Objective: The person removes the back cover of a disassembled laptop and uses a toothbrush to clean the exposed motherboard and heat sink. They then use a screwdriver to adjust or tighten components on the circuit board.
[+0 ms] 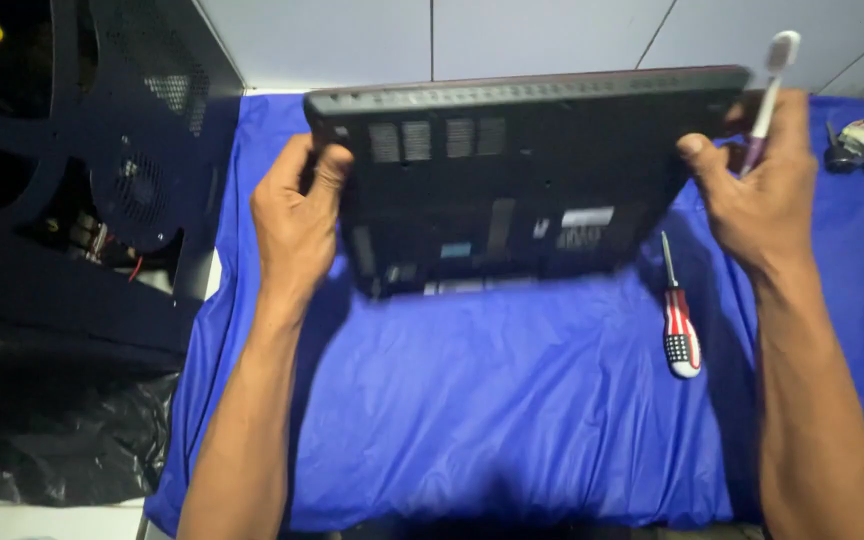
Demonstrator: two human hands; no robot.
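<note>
Gripping one dark laptop [512,180] by its side edges, the left hand [297,215] and right hand [767,190] held it tilted above the blue-covered bench [512,400]; the right also clasped one toothbrush [772,85]. One screwdriver [679,315] lay near the right edge.

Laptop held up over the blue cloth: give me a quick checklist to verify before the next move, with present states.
1. Left hand grips the laptop at its left edge: ok.
2. Right hand grips the right edge: ok, though it also holds a toothbrush.
3. Laptop lifted off the cloth, underside toward the camera: ok.
4. Cloth under the laptop free of things: ok.
5. Screwdriver lies apart, right of the laptop: ok.
6. Underside screws in or out: cannot tell, blurred.
</note>
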